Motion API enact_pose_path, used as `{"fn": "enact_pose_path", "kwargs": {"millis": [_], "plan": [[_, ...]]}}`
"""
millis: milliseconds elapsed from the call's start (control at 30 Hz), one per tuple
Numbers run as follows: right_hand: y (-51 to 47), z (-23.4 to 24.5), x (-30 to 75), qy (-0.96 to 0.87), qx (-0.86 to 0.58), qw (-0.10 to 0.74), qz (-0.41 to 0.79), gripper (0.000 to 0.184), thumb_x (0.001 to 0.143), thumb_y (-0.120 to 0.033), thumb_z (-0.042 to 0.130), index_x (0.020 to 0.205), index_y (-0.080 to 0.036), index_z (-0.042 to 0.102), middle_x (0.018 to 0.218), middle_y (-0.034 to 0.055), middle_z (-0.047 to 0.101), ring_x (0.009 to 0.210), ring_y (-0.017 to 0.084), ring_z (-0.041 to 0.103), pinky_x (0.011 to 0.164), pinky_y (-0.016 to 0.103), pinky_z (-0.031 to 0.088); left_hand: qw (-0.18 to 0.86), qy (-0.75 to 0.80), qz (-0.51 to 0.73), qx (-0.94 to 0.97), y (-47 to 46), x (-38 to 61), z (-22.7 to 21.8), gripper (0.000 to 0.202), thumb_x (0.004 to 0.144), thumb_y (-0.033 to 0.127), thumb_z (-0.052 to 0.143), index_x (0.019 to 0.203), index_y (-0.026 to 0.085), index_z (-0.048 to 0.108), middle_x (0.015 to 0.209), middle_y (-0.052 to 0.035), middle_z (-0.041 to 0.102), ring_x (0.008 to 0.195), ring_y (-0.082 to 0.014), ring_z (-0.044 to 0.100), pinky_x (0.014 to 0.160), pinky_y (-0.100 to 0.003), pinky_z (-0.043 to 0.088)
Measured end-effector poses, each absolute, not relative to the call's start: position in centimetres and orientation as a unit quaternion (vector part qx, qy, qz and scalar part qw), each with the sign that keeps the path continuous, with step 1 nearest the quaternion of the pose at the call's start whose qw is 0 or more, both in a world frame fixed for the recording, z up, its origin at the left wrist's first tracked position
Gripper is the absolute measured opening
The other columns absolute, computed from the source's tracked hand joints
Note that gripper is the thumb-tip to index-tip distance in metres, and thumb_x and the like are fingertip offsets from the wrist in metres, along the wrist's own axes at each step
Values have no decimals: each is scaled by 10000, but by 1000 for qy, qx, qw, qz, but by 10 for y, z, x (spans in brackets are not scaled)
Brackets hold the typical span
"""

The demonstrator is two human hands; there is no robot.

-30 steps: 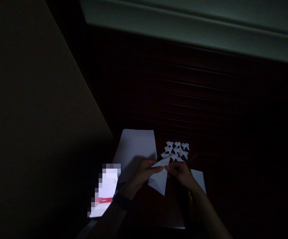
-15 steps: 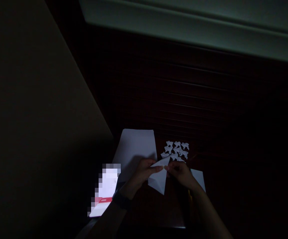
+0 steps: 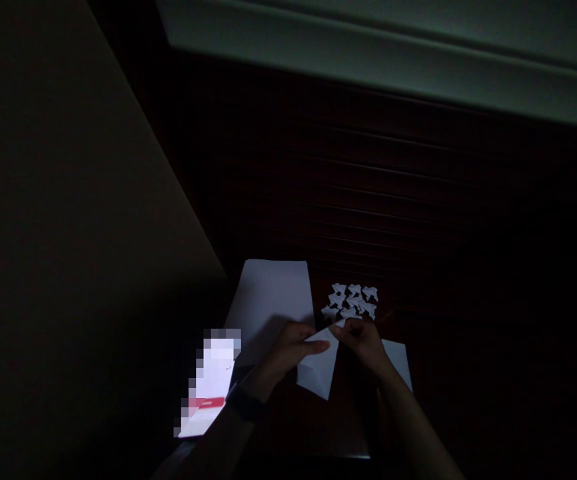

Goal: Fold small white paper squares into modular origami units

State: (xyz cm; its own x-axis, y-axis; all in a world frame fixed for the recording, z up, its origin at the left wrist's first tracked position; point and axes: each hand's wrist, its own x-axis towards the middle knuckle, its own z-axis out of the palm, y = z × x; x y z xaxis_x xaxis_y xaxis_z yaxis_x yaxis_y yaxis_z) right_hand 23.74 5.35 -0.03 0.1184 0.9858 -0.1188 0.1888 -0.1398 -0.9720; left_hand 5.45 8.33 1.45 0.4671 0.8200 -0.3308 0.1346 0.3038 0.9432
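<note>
A partly folded sheet of white paper (image 3: 319, 367) is held up between my two hands, its lower end tapering to a point. My left hand (image 3: 294, 345) grips its left side, thumb flat on the front and fingers behind. At the upper right corner my right hand (image 3: 361, 339) pinches the paper between thumb and fingers. Just beyond the hands lie several small folded white paper figures (image 3: 353, 301) in loose rows. A dark band circles my left wrist.
A stack of white paper (image 3: 273, 287) lies on the dark table (image 3: 313, 433), left of the figures. A lit screen (image 3: 213, 380) glows beside my left forearm. Another white sheet (image 3: 397, 360) sits under my right wrist. A wall rises at left; the room is dim.
My right thumb and fingers have shifted up and right, to the paper's upper corner. The paper's lower tip has dropped slightly. My left hand keeps its hold.
</note>
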Motion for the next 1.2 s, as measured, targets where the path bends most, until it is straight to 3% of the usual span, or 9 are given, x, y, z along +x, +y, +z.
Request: {"fn": "enact_pose_path", "kwargs": {"millis": [467,800,1200], "plan": [[53,3,224,-424,-629,491,428,348,686,-450,652,550,-137,587,500,-16,518,482,106,421,465,223,320,735,428,216,479,81,50,3,299,622,384,704,755,121,656,653,-25,623,529,-122,536,495,-229,342],[52,6,222,-419,-644,467,437,345,698,-441,643,562,-128,591,513,-10,515,480,101,412,447,213,310,680,431,283,522,82,60,7,298,676,422,647,628,129,615,572,27,523,540,-92,446,514,-221,302],[50,2,220,-411,-623,499,440,313,692,-421,658,589,-128,619,527,-7,532,486,107,435,463,219,332,688,433,265,519,84,59,8,328,650,437,660,661,111,626,577,5,549,523,-104,460,500,-225,314]]}}
